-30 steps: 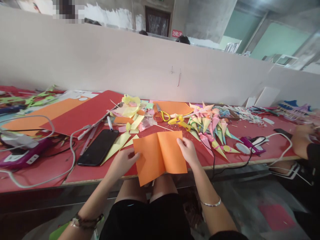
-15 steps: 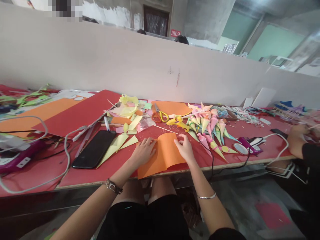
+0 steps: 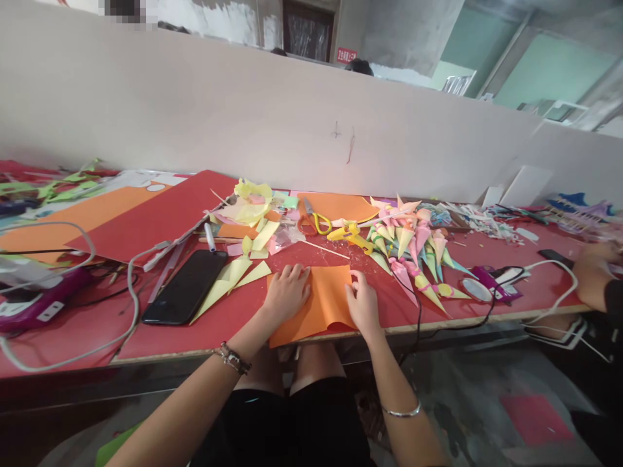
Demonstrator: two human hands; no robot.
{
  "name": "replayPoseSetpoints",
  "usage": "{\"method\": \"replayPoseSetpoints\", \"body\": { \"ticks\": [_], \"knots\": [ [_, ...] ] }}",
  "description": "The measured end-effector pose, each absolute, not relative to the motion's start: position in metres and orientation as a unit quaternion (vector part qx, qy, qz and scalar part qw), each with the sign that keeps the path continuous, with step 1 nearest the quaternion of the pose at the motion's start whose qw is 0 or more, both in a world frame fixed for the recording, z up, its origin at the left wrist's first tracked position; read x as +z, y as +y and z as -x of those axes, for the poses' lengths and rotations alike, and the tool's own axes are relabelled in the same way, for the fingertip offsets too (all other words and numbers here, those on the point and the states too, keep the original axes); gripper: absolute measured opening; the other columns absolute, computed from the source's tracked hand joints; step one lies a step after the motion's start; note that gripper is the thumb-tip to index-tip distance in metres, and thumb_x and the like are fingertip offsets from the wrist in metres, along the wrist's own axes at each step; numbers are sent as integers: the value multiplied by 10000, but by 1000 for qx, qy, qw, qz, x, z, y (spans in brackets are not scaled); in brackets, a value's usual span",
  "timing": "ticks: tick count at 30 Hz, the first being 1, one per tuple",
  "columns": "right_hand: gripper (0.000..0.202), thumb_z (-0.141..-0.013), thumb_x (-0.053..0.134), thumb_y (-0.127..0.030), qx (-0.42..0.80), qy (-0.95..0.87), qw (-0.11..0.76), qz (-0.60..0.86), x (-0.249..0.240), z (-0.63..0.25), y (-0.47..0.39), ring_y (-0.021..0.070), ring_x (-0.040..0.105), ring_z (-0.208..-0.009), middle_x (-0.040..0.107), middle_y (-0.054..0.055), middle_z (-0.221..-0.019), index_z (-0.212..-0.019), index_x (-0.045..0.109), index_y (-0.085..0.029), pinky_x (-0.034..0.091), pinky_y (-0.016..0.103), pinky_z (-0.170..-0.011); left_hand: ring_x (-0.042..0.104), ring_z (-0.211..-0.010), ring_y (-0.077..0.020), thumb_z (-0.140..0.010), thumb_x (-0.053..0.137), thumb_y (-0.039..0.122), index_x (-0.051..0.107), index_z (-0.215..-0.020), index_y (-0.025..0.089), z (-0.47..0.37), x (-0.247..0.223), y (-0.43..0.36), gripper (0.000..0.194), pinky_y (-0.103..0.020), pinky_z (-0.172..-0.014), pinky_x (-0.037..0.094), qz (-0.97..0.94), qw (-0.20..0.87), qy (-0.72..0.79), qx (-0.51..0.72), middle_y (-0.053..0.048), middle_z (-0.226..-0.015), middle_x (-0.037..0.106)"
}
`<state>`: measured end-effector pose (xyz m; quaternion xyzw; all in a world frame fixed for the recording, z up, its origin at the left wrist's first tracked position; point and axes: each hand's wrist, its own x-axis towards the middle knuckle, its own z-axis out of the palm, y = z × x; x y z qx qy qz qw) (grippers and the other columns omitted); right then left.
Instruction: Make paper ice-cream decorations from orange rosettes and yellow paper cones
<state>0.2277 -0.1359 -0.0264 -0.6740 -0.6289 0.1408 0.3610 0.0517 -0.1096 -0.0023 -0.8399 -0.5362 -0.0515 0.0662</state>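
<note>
A sheet of orange paper [image 3: 326,295] lies at the red table's front edge, bent up in a soft bulge along its near side. My left hand [image 3: 289,290] rests on its left part, palm down with the fingers stretched out. At the right edge of the sheet, my right hand [image 3: 364,301] has its fingers curled and closed on the paper. Just beyond the sheet are a thin stick [image 3: 325,248], a yellow glue gun [image 3: 351,237] and scissors [image 3: 318,222] with orange and yellow handles.
Paper cones [image 3: 406,240] are heaped to the right, near a purple power strip [image 3: 496,284] with cables. On the left lie a black phone [image 3: 185,287], yellow paper pieces [image 3: 228,275], a marker [image 3: 209,237] and a large red sheet [image 3: 160,217]. Another person's arm [image 3: 591,275] rests at far right.
The raised fold in the orange paper has become lower and flatter. My right hand has come down slightly with the paper's right edge. My left hand stays on the sheet.
</note>
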Motion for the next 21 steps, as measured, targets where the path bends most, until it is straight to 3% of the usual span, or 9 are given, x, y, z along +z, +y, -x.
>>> {"method": "replayPoseSetpoints", "body": {
  "ticks": [13, 21],
  "knots": [
    [269, -784, 366, -149, 100, -635, 318, 697, -25, -225, -142, 197, 575, -719, 654, 51, -724, -954, 572, -179, 355, 290, -714, 474, -990, -269, -850, 359, 238, 444, -1231, 112, -60, -1, -110, 410, -355, -698, 415, 839, 80, -537, -13, -133, -1135, 538],
    [266, -776, 350, -187, 108, -614, 355, 697, -29, -234, -148, 187, 573, -680, 644, 51, -707, -881, 595, -185, 363, 275, -655, 470, -989, -260, -858, 338, 264, 448, -1226, 133, -57, -3, -110, 407, -373, -730, 426, 841, 64, -536, -32, -126, -1145, 532]
  ]
}}
